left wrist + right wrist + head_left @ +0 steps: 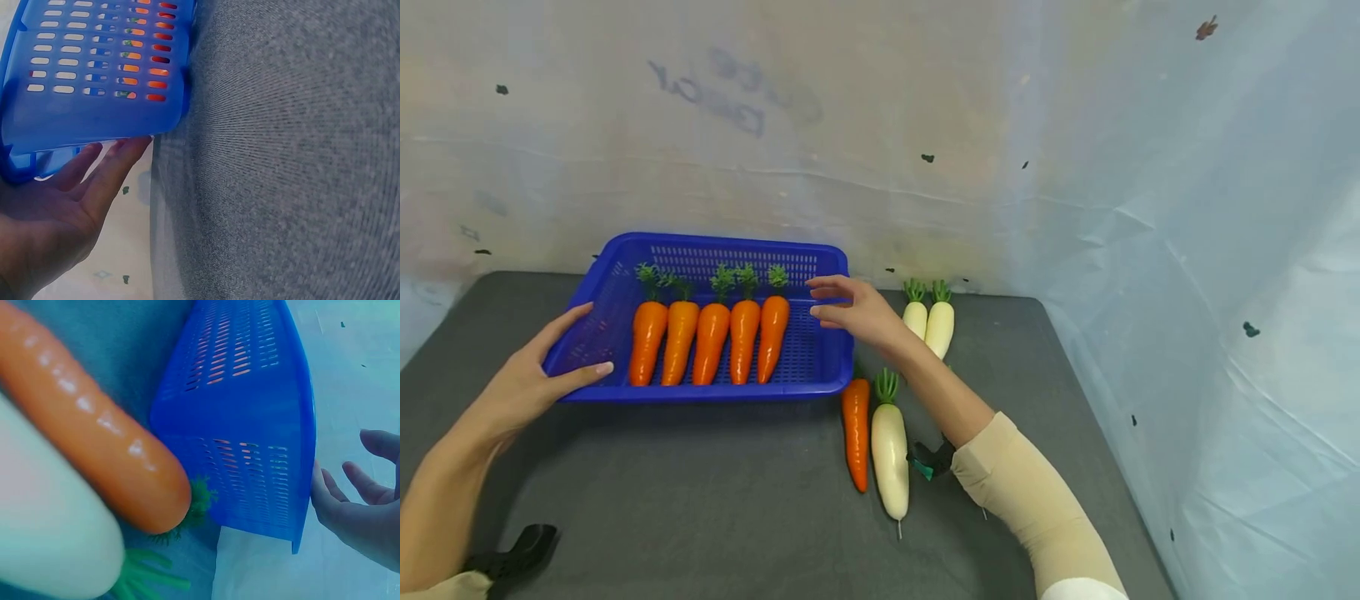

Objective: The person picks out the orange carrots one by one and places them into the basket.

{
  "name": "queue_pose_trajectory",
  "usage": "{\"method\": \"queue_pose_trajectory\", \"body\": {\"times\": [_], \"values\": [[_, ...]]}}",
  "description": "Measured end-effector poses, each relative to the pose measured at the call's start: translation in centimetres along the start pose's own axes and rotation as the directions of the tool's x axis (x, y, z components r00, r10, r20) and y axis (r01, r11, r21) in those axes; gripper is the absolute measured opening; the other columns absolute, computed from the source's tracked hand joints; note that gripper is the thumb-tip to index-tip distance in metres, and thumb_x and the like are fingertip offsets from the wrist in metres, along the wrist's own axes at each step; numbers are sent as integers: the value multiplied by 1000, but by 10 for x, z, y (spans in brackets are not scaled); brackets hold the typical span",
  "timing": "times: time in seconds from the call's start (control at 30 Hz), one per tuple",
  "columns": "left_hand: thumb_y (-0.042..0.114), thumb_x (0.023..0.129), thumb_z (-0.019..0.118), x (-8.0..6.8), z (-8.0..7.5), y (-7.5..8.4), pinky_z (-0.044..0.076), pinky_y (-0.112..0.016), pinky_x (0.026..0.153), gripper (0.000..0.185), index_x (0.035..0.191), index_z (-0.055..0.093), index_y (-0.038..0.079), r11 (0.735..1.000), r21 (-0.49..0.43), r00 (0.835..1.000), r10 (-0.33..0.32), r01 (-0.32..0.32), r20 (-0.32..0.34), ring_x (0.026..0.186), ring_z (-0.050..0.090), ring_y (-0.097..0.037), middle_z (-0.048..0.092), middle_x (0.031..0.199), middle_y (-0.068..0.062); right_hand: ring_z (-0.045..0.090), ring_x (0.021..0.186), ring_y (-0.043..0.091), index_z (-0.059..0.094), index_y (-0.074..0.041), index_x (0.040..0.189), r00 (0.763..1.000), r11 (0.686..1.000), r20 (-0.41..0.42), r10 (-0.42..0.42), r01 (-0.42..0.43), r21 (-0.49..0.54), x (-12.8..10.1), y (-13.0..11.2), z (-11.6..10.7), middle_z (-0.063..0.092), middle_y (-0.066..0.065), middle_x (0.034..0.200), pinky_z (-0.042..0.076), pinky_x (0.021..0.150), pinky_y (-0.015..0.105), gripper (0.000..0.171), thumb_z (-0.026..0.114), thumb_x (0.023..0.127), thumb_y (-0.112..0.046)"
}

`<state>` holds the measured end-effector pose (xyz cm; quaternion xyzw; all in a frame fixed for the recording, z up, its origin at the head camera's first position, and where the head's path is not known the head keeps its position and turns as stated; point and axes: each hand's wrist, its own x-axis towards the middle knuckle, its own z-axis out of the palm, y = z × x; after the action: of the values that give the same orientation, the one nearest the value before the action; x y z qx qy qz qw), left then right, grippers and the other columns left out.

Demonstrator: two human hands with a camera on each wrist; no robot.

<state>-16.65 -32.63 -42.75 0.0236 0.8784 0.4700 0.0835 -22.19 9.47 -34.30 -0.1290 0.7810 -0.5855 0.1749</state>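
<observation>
A blue plastic basket [700, 392] with slotted walls holds several orange carrots [711, 342] lying side by side, green tops toward the back. My left hand [535, 375] grips its left end, thumb over the front rim, fingers along the outside; in the left wrist view those fingers [119, 165] reach under the basket wall. Over the basket's right end hovers my right hand [857, 312], fingers loosely bent with nothing between them. Outside the basket, a carrot [856, 433] lies next to a white radish [891, 458], below my right forearm.
Behind that forearm lie two more white radishes [940, 325], partly hidden. Everything stands on a dark grey cloth-covered table [715, 508]. Pale plastic sheeting [880, 100] hangs behind the table and along its right side.
</observation>
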Motion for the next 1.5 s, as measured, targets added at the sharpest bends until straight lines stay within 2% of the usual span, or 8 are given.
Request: {"method": "queue_pose_trajectory", "body": {"times": [0.37,0.5,0.63,0.8,1.1,1.2,1.37,1.5], "values": [[35,98,62,0,4,-1,10,-85,96,89,158,-4,42,1000,-3,1000,-4,4,-29,132,8,-69,-12,161,-30,62,118,24,58,-16,136,999,999,-30,-44,45,17,-29,9,-10,57,6,137,55,94,38,38,65,98,-15],[35,98,62,0,5,-2,9,-85,97,89,159,-5,39,1000,1,999,-9,9,-38,133,6,-69,-12,160,-30,61,120,27,58,-12,136,998,998,-45,-54,56,27,-40,14,-11,57,9,138,56,92,36,39,65,97,-14],[35,99,61,0,6,-2,9,-85,97,89,158,-5,40,1000,-4,999,-15,15,-38,133,6,-69,-12,160,-31,62,119,30,56,-6,137,996,997,-72,-61,64,41,-51,21,-11,57,14,137,55,94,40,41,64,97,-12],[36,99,61,0,6,-1,9,-85,97,89,158,-5,42,1000,-10,999,-16,16,-35,134,4,-69,-12,160,-31,63,115,29,57,-4,135,991,996,-120,-60,69,65,-64,35,-8,59,16,133,53,96,45,38,62,98,-10],[35,99,61,0,5,0,5,-84,98,89,158,-5,40,1000,-18,999,-21,20,-38,135,0,-68,-14,160,-30,61,119,28,59,-6,133,968,995,-238,-75,88,43,-82,60,4,59,14,135,55,92,37,40,66,94,-2],[35,99,60,0,6,0,4,-84,99,88,158,-5,41,1000,-23,999,-21,20,-37,135,-1,-68,-14,160,-30,56,125,30,58,-6,134,958,994,-277,-75,93,53,-88,69,13,56,14,138,52,98,42,43,66,92,0],[35,99,61,1,7,-1,5,-84,98,88,157,-4,44,1000,-22,999,-15,14,-43,136,0,-68,-14,160,-29,42,138,36,52,-6,141,948,992,-312,-67,97,83,-99,80,30,49,14,146,37,112,52,53,66,90,2],[35,99,61,1,7,-3,5,-84,98,88,157,-5,43,1000,-17,999,-22,22,-50,136,-1,-68,-15,160,-29,40,140,32,54,-11,140,929,994,-365,-66,94,60,-104,84,41,48,9,148,32,115,52,55,68,89,0]]}}
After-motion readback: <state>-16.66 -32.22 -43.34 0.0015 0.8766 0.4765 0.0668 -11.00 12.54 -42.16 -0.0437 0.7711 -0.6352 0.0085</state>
